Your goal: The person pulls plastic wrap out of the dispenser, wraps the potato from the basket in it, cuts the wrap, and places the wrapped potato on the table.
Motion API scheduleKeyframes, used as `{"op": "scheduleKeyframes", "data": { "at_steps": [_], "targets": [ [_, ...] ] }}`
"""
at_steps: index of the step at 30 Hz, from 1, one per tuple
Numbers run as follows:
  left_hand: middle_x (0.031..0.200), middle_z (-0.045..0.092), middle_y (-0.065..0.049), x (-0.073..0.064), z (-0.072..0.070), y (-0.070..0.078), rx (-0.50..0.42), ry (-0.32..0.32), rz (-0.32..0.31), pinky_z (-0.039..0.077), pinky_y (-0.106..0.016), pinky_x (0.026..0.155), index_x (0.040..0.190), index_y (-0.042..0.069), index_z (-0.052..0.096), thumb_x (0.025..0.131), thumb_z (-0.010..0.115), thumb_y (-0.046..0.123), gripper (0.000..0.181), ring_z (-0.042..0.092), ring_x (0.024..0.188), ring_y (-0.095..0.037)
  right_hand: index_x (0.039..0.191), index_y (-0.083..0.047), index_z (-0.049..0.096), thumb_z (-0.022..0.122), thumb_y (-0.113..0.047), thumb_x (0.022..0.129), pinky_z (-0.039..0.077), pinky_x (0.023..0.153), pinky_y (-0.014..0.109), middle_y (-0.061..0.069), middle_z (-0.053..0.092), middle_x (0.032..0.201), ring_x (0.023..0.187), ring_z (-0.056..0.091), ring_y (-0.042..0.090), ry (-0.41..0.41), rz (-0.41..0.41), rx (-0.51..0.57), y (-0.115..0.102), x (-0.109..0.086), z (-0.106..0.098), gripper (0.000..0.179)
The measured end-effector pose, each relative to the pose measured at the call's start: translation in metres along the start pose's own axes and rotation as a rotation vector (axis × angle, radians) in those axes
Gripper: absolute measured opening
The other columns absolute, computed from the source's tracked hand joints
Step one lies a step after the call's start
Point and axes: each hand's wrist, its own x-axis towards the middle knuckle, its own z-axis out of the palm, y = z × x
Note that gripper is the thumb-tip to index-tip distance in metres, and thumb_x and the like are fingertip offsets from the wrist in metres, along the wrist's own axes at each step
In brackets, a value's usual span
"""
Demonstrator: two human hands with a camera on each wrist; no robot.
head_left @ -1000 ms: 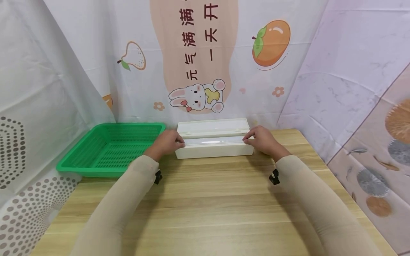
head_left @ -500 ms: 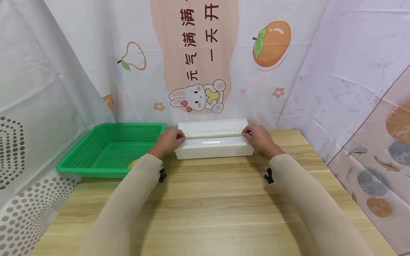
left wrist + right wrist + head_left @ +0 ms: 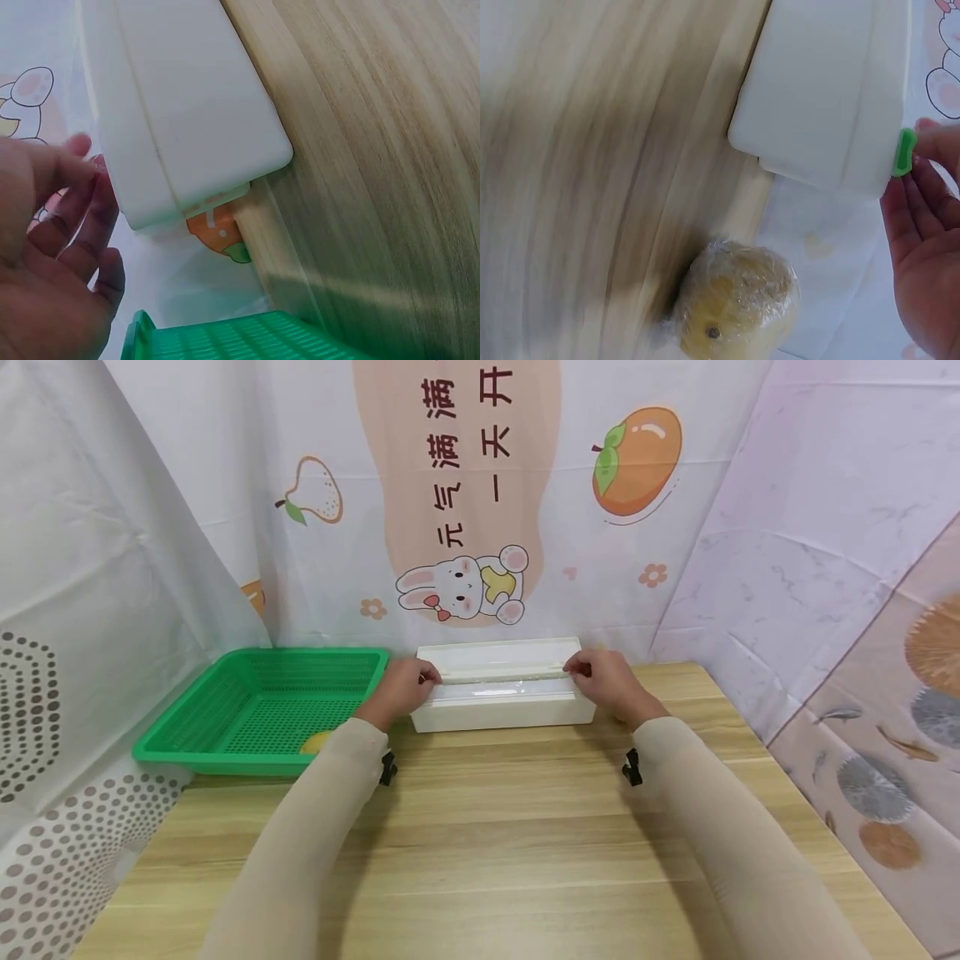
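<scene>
A long white cling film dispenser [image 3: 502, 714] stands at the back of the table with its lid [image 3: 498, 653] tipped back. Clear cling film [image 3: 498, 687] shines across its opening. At the left end, my left hand [image 3: 402, 689] pinches the film's edge between thumb and fingers. My right hand [image 3: 611, 683] does likewise at the other end; the film itself is hard to make out there. The right wrist view shows a small green piece [image 3: 904, 153] at the box end, against my right fingertips. Both wrist views show the dispenser's white wall [image 3: 202, 97] close beside the fingers.
A green plastic basket [image 3: 172, 755] sits left of the dispenser, with a yellow fruit [image 3: 315, 742] partly hidden by my sleeve. Another yellow fruit [image 3: 735, 300], wrapped in film, lies past the dispenser's right end. A printed curtain [image 3: 315, 585] hangs directly behind.
Both hands have moved slightly up and back from the dispenser's front edge towards the lid, and a little inward. More of the yellow fruit in the basket shows past my left sleeve.
</scene>
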Motion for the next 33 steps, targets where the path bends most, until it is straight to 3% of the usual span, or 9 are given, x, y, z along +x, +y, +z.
{"op": "scheduleKeyframes", "data": {
  "at_steps": [5,10,16,25,33],
  "targets": [
    [0.099,0.068,-0.009,0.002,0.001,-0.001,-0.049,0.009,-0.056,0.054,-0.035,0.08,0.106,0.007,0.071,0.094,0.077,0.014,0.015,0.059,0.091,-0.025,0.112,-0.005,0.077,0.072,-0.009,0.096,0.056,0.088,0.043,0.011,0.075,0.102,0.095,0.066,0.026,-0.002,-0.01,-0.001,0.0,0.001,-0.001,0.018],
    [0.101,0.07,-0.008,0.001,0.002,-0.004,-0.08,0.027,-0.079,0.055,-0.035,0.081,0.113,0.008,0.073,0.093,0.079,0.015,0.021,0.06,0.093,-0.025,0.103,-0.006,0.079,0.074,-0.011,0.096,0.056,0.086,0.043,0.01,0.076,0.1,0.094,0.067,0.025,0.006,0.013,0.015,-0.001,-0.001,-0.003,0.01],
    [0.105,0.073,-0.007,-0.001,-0.005,-0.005,-0.105,0.027,-0.073,0.057,-0.038,0.087,0.099,0.011,0.08,0.094,0.077,0.014,0.006,0.061,0.096,-0.026,0.097,-0.01,0.08,0.078,-0.011,0.093,0.057,0.084,0.041,0.007,0.076,0.097,0.091,0.067,0.023,-0.03,0.026,0.045,0.002,-0.002,-0.011,0.004],
    [0.105,0.074,-0.006,-0.003,-0.014,-0.007,-0.076,0.034,-0.094,0.057,-0.04,0.089,0.102,0.014,0.082,0.097,0.075,0.02,0.01,0.063,0.098,-0.025,0.099,-0.01,0.081,0.078,-0.014,0.094,0.057,0.086,0.04,0.005,0.077,0.099,0.093,0.067,0.023,-0.038,0.08,0.063,0.002,0.001,-0.016,0.007],
    [0.102,0.075,-0.003,-0.006,-0.02,-0.004,-0.015,0.078,-0.104,0.055,-0.043,0.09,0.103,0.016,0.083,0.098,0.074,0.026,0.014,0.064,0.097,-0.024,0.098,-0.01,0.079,0.076,-0.012,0.095,0.057,0.086,0.043,0.008,0.077,0.098,0.093,0.068,0.024,0.033,0.047,0.011,-0.002,0.003,-0.016,0.005]
  ]
}}
